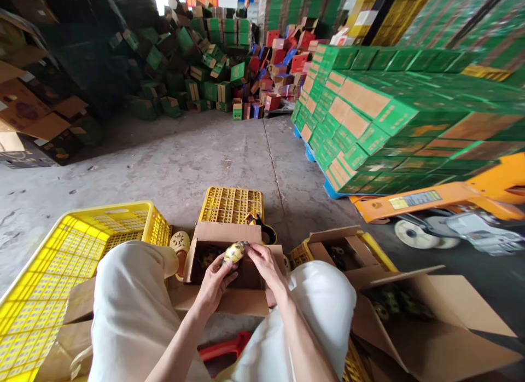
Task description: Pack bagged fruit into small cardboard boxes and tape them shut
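Note:
My left hand (pixel 216 281) is closed around the lower end of a yellow, dark-blotched oval item (pixel 234 253), which looks like a fruit; its exact kind I cannot make out. With thumb and fingers pinched together, my right hand (pixel 263 261) grips its upper right end. Both hands are above an open cardboard box (pixel 246 302) between my knees. Several dark, rounded things (pixel 207 257) lie in the box's left part. The box leans against an upturned yellow crate (pixel 233 204). On that crate is a black and orange tool (pixel 266 231), perhaps a tape dispenser.
A large yellow crate (pixel 123 212) with cardboard stands at my left. Two open cartons (pixel 463 300) holding dark rounded items are at my right. Beyond are an orange pallet jack (pixel 426 198) and stacked green boxes (pixel 369 114). Heaped boxes (pixel 213 70) and a person (pixel 245 7) appear behind.

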{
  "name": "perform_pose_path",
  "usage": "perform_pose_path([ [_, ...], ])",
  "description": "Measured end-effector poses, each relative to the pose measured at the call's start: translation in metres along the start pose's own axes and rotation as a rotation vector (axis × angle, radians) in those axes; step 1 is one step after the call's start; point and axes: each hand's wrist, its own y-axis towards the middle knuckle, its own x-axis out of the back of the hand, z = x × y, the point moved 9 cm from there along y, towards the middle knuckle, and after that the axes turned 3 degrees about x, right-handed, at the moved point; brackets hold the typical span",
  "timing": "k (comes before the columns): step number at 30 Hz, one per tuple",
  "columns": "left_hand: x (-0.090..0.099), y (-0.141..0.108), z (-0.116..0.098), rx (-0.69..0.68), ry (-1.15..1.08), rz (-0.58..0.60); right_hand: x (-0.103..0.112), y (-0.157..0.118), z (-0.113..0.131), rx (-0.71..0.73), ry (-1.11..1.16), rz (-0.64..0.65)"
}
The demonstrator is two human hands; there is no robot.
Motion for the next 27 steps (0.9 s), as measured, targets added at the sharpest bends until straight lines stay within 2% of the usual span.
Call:
perform_pose_path([
  [4, 0.001, 0.0, 0.0, -0.022, 0.088, -0.011, 0.005, -0.001, 0.0, -0.018, -0.034, -0.055],
  [13, 0.012, 0.001, -0.002, -0.042, 0.095, -0.122, 0.001, -0.005, 0.001, -0.057, 0.051, -0.045],
  [20, 0.008, 0.002, 0.0, -0.057, 0.129, -0.069, -0.002, -0.014, 0.013, -0.082, 0.038, -0.018],
  [25, 0.005, 0.002, -0.002, -0.083, 0.117, -0.075, -0.014, -0.01, 0.016, -0.04, 0.03, 0.12],
  [27, 0.004, 0.001, -0.003, -0.069, 0.11, -0.088, -0.014, -0.008, 0.015, -0.024, 0.027, 0.12],
])
